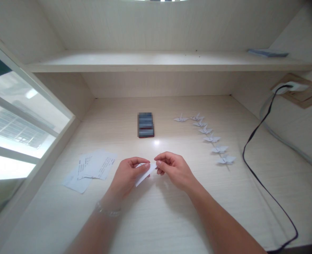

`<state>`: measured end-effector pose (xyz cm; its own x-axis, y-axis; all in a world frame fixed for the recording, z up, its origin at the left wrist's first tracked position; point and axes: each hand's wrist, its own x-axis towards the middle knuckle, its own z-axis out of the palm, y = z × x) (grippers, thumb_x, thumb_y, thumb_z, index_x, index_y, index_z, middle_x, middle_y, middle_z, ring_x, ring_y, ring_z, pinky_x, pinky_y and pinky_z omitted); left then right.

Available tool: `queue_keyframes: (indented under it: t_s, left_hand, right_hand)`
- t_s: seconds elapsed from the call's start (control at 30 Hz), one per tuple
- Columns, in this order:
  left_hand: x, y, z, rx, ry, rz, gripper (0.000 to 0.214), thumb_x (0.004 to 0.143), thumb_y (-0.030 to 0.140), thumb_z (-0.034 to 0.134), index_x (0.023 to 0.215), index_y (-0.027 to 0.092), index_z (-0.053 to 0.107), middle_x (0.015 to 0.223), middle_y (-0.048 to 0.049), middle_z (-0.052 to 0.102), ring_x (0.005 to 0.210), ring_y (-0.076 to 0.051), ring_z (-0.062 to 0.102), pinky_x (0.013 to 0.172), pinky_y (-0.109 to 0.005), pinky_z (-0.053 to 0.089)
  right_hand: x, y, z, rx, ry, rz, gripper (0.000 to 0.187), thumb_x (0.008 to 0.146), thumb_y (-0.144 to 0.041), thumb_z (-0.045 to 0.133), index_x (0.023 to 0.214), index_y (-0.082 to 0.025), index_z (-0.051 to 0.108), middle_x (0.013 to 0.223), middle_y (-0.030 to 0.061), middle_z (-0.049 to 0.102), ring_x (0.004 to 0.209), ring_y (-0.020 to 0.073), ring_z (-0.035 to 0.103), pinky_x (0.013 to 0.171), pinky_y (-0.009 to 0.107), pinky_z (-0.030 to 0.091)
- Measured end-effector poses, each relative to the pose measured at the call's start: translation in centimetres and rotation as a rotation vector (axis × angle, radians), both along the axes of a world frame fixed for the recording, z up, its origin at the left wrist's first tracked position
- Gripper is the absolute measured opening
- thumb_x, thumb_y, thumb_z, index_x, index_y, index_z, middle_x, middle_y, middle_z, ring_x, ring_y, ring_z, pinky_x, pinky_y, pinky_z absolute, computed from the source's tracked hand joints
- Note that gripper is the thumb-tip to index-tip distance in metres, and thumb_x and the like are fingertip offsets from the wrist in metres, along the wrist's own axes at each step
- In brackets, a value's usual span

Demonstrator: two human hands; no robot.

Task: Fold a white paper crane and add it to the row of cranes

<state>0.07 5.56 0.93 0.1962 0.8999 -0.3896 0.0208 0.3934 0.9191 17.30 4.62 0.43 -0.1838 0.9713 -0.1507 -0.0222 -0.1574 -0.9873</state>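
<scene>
Both my hands hold a small folded piece of white paper (pixel 144 174) just above the desk (pixel 156 218), near its middle. My left hand (pixel 126 175) pinches its left side, thumb on top and fingers under it. My right hand (pixel 171 167) pinches its right end with curled fingers. A thin bracelet sits on my left wrist. A row of several folded white paper cranes (pixel 211 138) lies on the desk to the right, curving from the back toward my right hand.
A dark phone (pixel 145 125) lies flat behind my hands. Loose printed paper slips (pixel 92 168) lie at the left. A black cable (pixel 262 180) runs from a wall socket (pixel 290 87) down the right side. A shelf (pixel 156 61) hangs above; a window is at the left.
</scene>
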Motion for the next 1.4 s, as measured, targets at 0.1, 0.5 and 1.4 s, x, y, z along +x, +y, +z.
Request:
queue_keyframes:
  t_s: [0.1,0.5,1.4]
  left_hand:
    - [0.01,-0.03,0.13,0.026,0.007,-0.003,0.026,0.064,0.033,0.071,0.081,0.013,0.067,0.071,-0.0064,0.068,0.059,-0.016,0.06,0.052,-0.024,0.042]
    - [-0.04,0.05,0.17,0.043,0.023,0.013,0.027,0.061,0.032,0.072,0.081,0.014,0.068,0.07,-0.0063,0.069,0.06,-0.017,0.061,0.055,-0.025,0.043]
    - [0.31,-0.23,0.06,0.146,0.145,-0.054,0.022,0.066,0.034,0.068,0.08,0.017,0.069,0.076,-0.0058,0.07,0.062,-0.017,0.061,0.056,-0.024,0.042]
  right_hand:
    - [0.01,0.01,0.08,-0.027,0.042,0.003,0.018,0.077,-0.029,0.059,0.089,-0.016,0.061,0.064,0.0011,0.062,0.058,0.0123,0.06,0.056,0.026,0.048]
    - [0.23,0.38,-0.22,-0.082,0.096,-0.007,0.027,0.076,-0.034,0.059,0.095,-0.014,0.059,0.063,0.0012,0.062,0.057,0.0123,0.062,0.056,0.026,0.05]
    - [-0.34,0.08,-0.21,-0.015,-0.054,0.06,0.011,0.075,-0.024,0.058,0.083,-0.017,0.062,0.064,0.0,0.059,0.057,0.0115,0.055,0.055,0.025,0.044]
